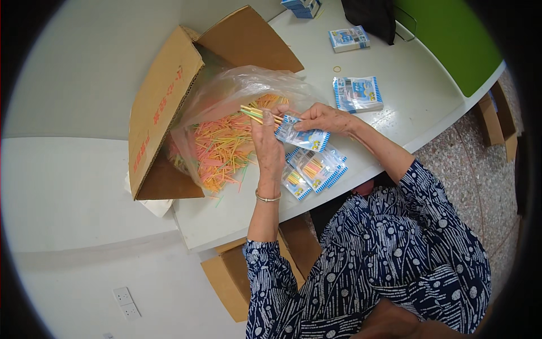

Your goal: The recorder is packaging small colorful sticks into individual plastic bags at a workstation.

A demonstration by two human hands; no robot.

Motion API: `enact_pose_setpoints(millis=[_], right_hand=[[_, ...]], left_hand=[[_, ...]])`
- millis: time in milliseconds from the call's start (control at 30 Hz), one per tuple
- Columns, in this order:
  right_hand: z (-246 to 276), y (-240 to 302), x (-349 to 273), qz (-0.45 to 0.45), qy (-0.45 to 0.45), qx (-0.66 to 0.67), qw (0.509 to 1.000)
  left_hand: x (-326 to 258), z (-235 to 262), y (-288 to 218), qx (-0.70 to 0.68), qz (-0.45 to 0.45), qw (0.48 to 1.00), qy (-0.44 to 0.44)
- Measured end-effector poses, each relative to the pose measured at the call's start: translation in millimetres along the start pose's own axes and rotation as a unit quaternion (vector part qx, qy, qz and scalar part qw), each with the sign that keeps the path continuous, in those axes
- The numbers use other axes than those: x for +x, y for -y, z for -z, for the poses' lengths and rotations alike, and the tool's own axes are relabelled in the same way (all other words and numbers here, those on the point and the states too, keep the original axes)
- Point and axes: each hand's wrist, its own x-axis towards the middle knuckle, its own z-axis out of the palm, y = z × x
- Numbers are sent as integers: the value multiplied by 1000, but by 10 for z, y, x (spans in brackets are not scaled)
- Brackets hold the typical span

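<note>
My left hand (267,141) is closed around a small bunch of thin coloured sticks (252,114), yellow, green and orange, whose ends stick out to the left. Their other ends reach the mouth of a small blue-and-white packet (305,135). My right hand (324,120) pinches that packet by its upper edge. Just below it on the table lie several clear-windowed packets (314,168) with coloured sticks inside, overlapping one another. To the left, loose pink, orange and yellow sticks (226,144) fill a clear plastic bag (248,79) in an open cardboard box (161,113).
Stacks of flat blue-and-white packets (358,94) stand on the white table (418,101), with another stack (349,39) farther back. A rubber band (337,69) lies between them. A black bag (372,17) and a green panel (451,39) border the far right. Cardboard boxes (231,277) sit below.
</note>
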Motion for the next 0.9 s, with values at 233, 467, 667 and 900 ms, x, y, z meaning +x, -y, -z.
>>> enact_pose_setpoints(millis=[233,467,667,900], right_hand=[[-16,-15,-26,-4,9,0,1000],[2,-1,-74,-12,11,-11,1000],[3,11,-69,-5,16,-3,1000],[2,-6,-80,10,-18,-16,1000]], left_hand=[[4,-14,11,-44,57,997,35],[5,-10,32,-36,72,994,74],[31,53,20,-51,101,988,109],[-39,-53,-27,7,59,994,90]])
